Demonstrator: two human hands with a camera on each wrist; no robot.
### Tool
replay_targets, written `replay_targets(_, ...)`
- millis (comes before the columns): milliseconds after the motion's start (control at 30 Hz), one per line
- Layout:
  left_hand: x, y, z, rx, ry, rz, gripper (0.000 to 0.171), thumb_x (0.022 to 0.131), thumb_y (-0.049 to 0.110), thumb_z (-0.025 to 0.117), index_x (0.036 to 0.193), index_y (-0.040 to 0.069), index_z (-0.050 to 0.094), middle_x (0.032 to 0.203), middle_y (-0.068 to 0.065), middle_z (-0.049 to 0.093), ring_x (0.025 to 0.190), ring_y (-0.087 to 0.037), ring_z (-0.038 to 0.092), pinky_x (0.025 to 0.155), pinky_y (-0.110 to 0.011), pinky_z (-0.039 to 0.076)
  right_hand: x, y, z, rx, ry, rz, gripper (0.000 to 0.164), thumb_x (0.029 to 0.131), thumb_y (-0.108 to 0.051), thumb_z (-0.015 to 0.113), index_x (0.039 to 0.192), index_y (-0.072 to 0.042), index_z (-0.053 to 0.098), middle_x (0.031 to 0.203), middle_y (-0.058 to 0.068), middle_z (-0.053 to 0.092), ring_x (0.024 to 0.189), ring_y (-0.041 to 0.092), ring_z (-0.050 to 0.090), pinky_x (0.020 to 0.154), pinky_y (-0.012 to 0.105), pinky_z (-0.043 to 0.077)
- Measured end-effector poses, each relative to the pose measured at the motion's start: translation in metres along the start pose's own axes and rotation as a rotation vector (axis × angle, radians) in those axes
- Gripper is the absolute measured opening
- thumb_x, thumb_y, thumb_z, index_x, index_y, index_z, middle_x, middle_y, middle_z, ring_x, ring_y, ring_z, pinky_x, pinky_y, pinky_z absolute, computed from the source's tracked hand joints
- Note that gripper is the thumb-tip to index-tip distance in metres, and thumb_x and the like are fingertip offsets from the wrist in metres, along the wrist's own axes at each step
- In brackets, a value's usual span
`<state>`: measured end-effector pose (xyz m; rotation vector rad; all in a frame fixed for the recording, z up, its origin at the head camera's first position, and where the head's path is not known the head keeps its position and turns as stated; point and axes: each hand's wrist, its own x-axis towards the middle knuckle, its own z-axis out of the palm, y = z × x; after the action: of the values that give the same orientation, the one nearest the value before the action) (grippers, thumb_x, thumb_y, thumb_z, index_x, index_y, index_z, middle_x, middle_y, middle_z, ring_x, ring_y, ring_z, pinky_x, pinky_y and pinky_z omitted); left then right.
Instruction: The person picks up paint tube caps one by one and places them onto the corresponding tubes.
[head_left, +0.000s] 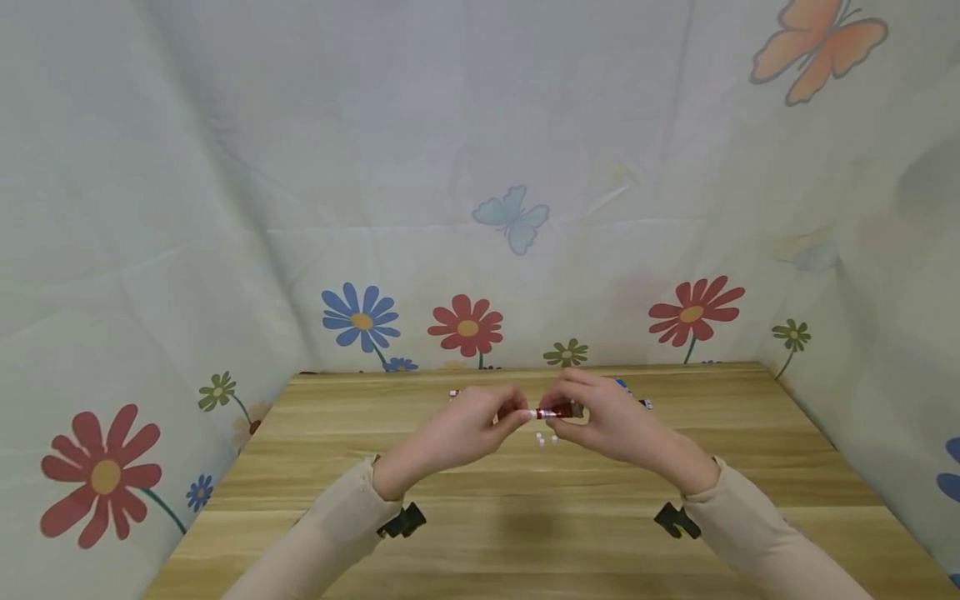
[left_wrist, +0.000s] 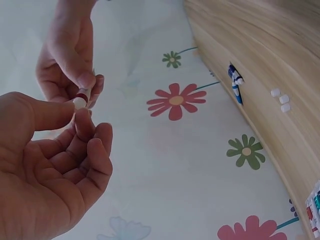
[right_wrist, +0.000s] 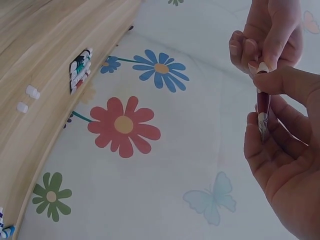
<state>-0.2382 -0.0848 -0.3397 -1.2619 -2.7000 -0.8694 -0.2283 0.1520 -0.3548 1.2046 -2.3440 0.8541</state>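
one red tube (head_left: 558, 412) is held above the table (head_left: 480, 500), toward its far edge. the left hand (head_left: 465, 422) pinches the tube's white end, probably a cap, between thumb and forefinger; the right hand (head_left: 617, 413) grips the dark red body. three small white pieces (left_wrist: 284, 99) lie nearer the far edge than the near one, and blue tubes (left_wrist: 236, 93) lie by the far edge, right of its middle.

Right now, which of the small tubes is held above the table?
The dark red, white-ended tube, held by the left hand and right hand; the other visible tubes lie on the table.
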Motion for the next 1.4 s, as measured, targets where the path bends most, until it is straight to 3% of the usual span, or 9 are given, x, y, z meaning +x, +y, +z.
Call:
replay_targets(267,-0.001,-0.001,0.006,-0.024,-0.001,-0.028,0.017,0.104,0.024,0.058,0.103,0.010,0.066,0.076,0.006,0.058,0.063,-0.016,0.052,0.055,-0.024,0.041,-0.003,0.001,0.001,-0.010,0.006,-0.004,0.016,0.088,-0.008,0.078,0.099,-0.014,0.068,0.094,-0.009,0.060,0.075,0.002,0.052,0.064,0.022,0.050)
replay_targets(533,-0.002,0.002,0.009,-0.027,0.053,-0.037,0.014,0.103,0.024,0.059,0.105,0.011,0.066,0.083,0.007,0.061,0.071,-0.012,0.054,0.065,-0.025,0.048,-0.006,0.001,0.000,0.041,0.016,0.035,0.010,0.093,-0.014,0.074,0.102,-0.017,0.070,0.091,-0.013,0.059,0.075,0.004,0.052,0.060,0.027,0.050)
replay_targets(667,-0.004,0.003,0.010,-0.039,0.092,-0.014,0.014,0.103,0.023,0.060,0.106,0.010,0.064,0.086,0.008,0.062,0.074,-0.009,0.055,0.069,-0.026,0.051,-0.007,0.001,0.001,0.077,0.021,0.051,0.010,0.094,-0.015,0.073,0.104,-0.017,0.071,0.091,-0.013,0.061,0.076,0.005,0.053,0.061,0.024,0.049)
replay_targets(1033,-0.010,0.000,0.016,-0.060,0.216,0.067,0.012,0.100,0.017,0.064,0.106,0.008,0.065,0.092,0.004,0.065,0.081,-0.008,0.058,0.073,-0.024,0.053,-0.008,0.001,0.006,0.177,0.012,0.096,0.011,0.099,-0.018,0.067,0.108,-0.017,0.072,0.090,-0.012,0.064,0.077,0.006,0.058,0.067,0.028,0.052)
replay_targets(1267,-0.008,-0.003,0.017,-0.055,0.222,0.136,0.011,0.100,0.015,0.065,0.108,0.009,0.064,0.096,0.001,0.067,0.086,-0.007,0.060,0.076,-0.023,0.054,-0.007,0.002,0.006,0.148,0.038,0.061,0.011,0.096,-0.016,0.071,0.107,-0.019,0.070,0.092,-0.014,0.064,0.078,0.006,0.058,0.067,0.026,0.052)
replay_targets(1400,-0.009,-0.003,0.016,-0.078,0.201,0.147,0.019,0.099,0.014,0.067,0.116,0.007,0.061,0.101,0.001,0.068,0.087,-0.008,0.062,0.077,-0.025,0.055,-0.007,0.004,0.006,0.155,0.047,0.042,0.013,0.095,-0.015,0.072,0.108,-0.019,0.070,0.095,-0.012,0.064,0.079,0.007,0.058,0.066,0.026,0.052)
